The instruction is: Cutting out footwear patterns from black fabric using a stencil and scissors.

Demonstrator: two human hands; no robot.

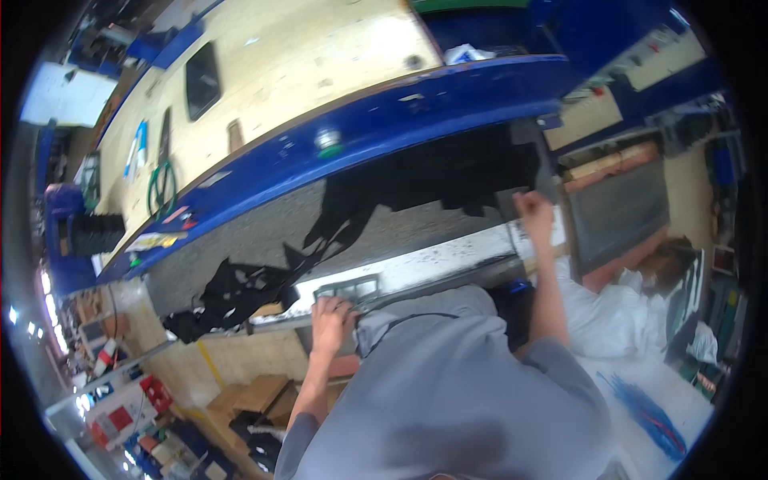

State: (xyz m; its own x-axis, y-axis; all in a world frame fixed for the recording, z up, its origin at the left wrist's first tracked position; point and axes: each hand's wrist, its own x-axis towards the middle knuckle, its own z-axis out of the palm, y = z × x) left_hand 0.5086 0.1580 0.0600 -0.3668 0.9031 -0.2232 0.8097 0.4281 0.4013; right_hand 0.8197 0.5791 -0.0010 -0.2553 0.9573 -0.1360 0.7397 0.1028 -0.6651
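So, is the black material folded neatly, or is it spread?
Spread: the black material stretches raggedly along the grey surface, and gaps show through its crumpled left part.

A black cloth (448,172) lies creased across the grey surface (260,228), broad at right, narrow at middle, ragged and gapped at left, where a grey-green rectangular frame (352,287) sits nearby.

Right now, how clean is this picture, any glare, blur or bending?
Head view: glare whitens part of the pale tabletop; head view: the right hand looks soft; head view: the blue bench edge curves with the fisheye distortion; head view: the black material shows little detail.
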